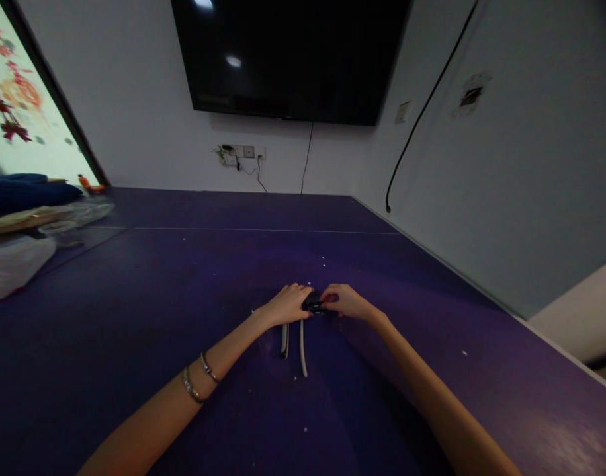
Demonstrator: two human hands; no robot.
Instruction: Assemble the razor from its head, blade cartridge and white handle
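Note:
A small black object point(315, 303) sits between my two hands, low over the purple surface; its kind cannot be made out. My left hand point(289, 304) grips its left side between thumb and fingers. From the right, my right hand point(343, 301) pinches its other end with the thumb and fingertips. Two slim strips lie just in front of my left hand: a pale one with a dark edge point(284, 341) and a longer, slightly curved whitish one point(303, 350). Their upper ends run up to my left hand, and whether they join the black object is hidden.
Small white specks dot the purple surface point(208, 284). Plastic bags point(18, 264) and dark blue cloth point(30, 192) are heaped at the left. A television point(293, 59) hangs on the back wall above sockets point(243, 152). A black cable point(422, 112) dangles along the right wall.

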